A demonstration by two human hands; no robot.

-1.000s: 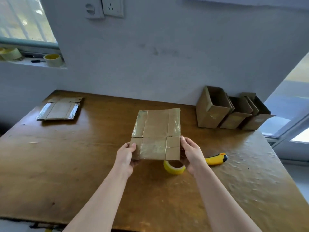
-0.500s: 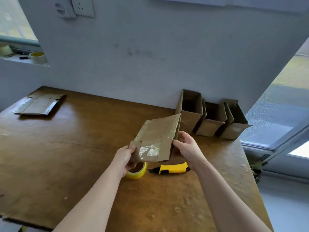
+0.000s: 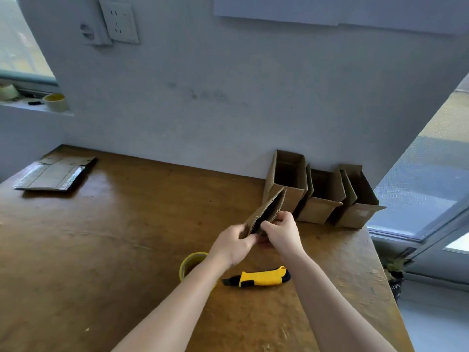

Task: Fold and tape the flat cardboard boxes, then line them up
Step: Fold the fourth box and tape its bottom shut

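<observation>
Gripping the near end of a flattened cardboard box (image 3: pixel 266 214), both hands meet above the table, w/ the box tilted up and away so it's seen almost edge-on, its corrugated edge showing. Left hand (image 3: pixel 232 243) pinches the left side of that near end, fingers closed on the cardboard; right hand (image 3: pixel 281 231) is closed on the right side, thumb and fingertips curled over the edge. The box is off the table (image 3: pixel 101 250), its far tip right in front of the first of three folded boxes.

Those three stand in a row vs. the wall at the table's back right: first box (image 3: pixel 288 179), second (image 3: pixel 321 196), third (image 3: pixel 357 199), side by side, touching or nearly so, open tops facing up.

Under the forearms, a yellow tape roll (image 3: pixel 189 262) sits on the table, partly hidden by the left arm; just right of it lies a yellow-and-black box cutter (image 3: pixel 258 276). Far back left, a stack of flat boxes (image 3: pixel 54 174) lies on the table, well apart from the rest. Another tape roll (image 3: pixel 55 101) sits on the window ledge.
</observation>
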